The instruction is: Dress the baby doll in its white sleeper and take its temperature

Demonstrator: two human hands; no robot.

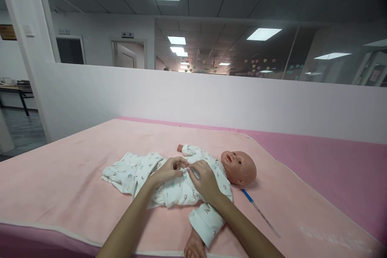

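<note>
A baby doll lies on its back with its head to the right, dressed in a white printed shirt and matching trousers. Over the doll's front, my left hand pinches a bit of the shirt's white edge or tie. Close beside it, my right hand grips the same part between thumb and fingers. The exact piece between my fingertips is small and partly hidden. One doll arm points away from me, and the other stretches toward the near edge under my right forearm.
A thin stick with a blue end, perhaps a pen or thermometer, lies by the doll's head. Beneath everything is a peach sheet over a pink surface. A low white wall stands behind, with glass above it.
</note>
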